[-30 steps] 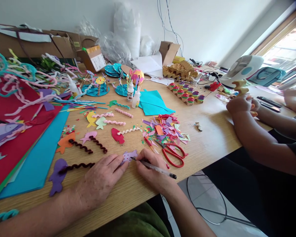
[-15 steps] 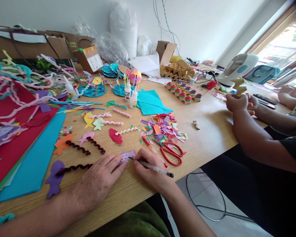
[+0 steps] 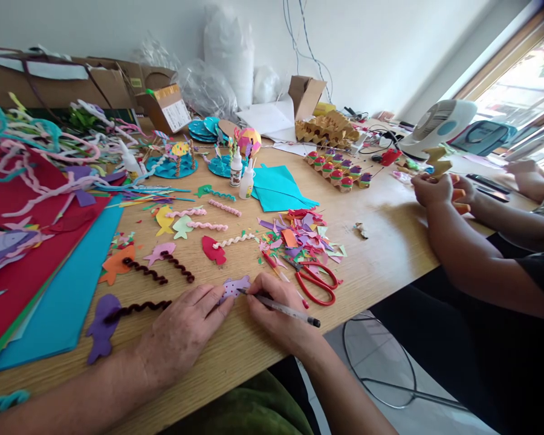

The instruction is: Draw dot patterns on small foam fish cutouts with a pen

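A small lilac fish cutout (image 3: 234, 287) with dark dots lies on the table near its front edge. My left hand (image 3: 188, 326) rests flat, fingers stretched out, their tips on the fish's left end. Gripped in my right hand (image 3: 274, 305) is a pen (image 3: 290, 311), its tip at the fish near the tail. A purple fish (image 3: 103, 326) with a dark brown twisted pipe cleaner (image 3: 138, 309) lies left of my left hand. Beyond are a red fish (image 3: 214, 249), a pink fish (image 3: 159, 254) and an orange fish (image 3: 118, 264).
Red-handled scissors (image 3: 317, 284) and a red pen (image 3: 272, 264) lie right of my right hand, by a heap of paper scraps (image 3: 299, 235). Glue bottles (image 3: 246, 182) stand behind. Coloured sheets (image 3: 49, 314) cover the left. A co-worker's hands (image 3: 435, 190) hold a yellow cardboard piece at right.
Both my hands keep almost the same place on the fish and pen. The co-worker's hands and the yellow piece have shifted slightly left.
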The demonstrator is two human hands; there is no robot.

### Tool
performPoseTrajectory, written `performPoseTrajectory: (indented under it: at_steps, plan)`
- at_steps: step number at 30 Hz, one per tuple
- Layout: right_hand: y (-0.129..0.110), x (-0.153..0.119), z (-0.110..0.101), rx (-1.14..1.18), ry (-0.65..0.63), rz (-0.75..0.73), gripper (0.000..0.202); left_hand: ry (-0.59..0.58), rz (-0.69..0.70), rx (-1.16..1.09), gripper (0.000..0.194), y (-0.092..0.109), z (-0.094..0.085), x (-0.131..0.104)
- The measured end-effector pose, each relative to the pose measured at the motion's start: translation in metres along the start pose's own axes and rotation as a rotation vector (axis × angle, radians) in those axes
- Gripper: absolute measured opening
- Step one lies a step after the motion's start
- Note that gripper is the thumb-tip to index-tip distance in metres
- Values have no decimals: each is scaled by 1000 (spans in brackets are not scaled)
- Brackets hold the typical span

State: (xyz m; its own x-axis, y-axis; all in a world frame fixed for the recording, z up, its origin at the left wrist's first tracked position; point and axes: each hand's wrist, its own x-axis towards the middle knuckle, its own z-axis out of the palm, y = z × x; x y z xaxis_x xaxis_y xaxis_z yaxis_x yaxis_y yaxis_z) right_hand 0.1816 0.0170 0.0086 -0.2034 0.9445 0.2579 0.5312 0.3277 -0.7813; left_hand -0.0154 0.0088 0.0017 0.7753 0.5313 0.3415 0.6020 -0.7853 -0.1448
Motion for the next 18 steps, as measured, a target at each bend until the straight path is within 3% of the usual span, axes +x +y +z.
performPoseTrajectory:
  at_steps: [18]
  plan:
    - [0,0,-1,-4,-8,2,10,19,-14,-21,43,0,2,0]
